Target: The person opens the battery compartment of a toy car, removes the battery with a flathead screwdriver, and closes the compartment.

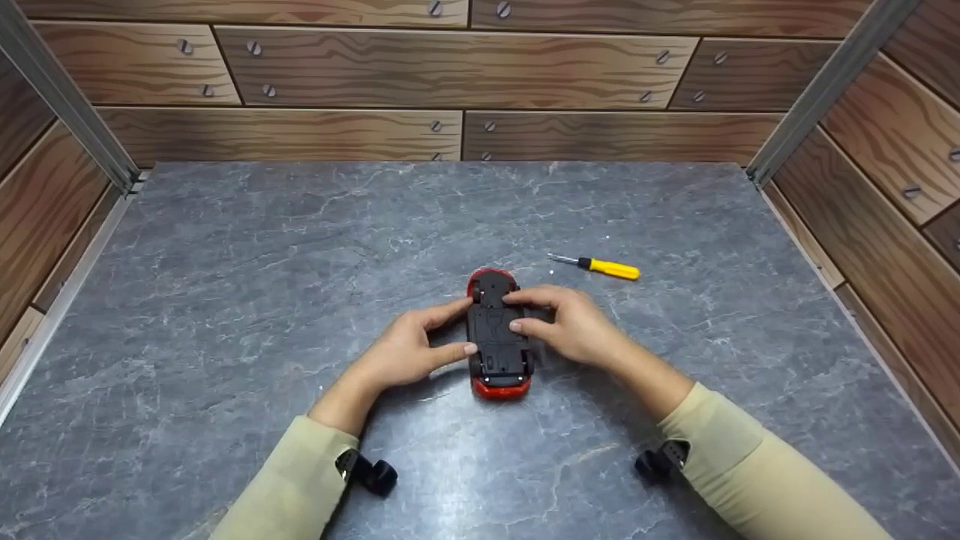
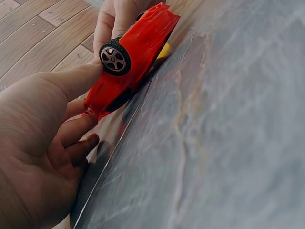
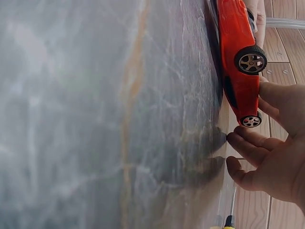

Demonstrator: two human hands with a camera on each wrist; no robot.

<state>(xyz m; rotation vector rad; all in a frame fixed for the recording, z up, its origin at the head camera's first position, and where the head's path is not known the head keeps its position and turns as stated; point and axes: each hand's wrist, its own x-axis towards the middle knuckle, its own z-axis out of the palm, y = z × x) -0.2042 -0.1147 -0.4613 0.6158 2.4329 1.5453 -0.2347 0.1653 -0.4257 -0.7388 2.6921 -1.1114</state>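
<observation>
A red toy car [image 1: 501, 341] lies upside down between the two hands, its black underside facing up and one end towards the person. My left hand [image 1: 409, 346] holds it along its left side, thumb on the edge by the nearer wheel and index finger by the farther one. From the right, my right hand [image 1: 574, 322] touches the underside with the tips of thumb and index finger. In the right wrist view, its other fingers [image 3: 252, 145] extend below the car's wheel [image 3: 250, 120]. The left wrist view shows the left thumb beside a black-tyred wheel [image 2: 114, 57].
A screwdriver [image 1: 613, 269] with a yellow handle lies beyond the right hand, its tip pointing left. Tiny bright specks [image 1: 551, 272] lie near its tip. The grey marbled tabletop [image 1: 262, 262] is bounded by wood-patterned walls [image 1: 450, 67] at the back and sides.
</observation>
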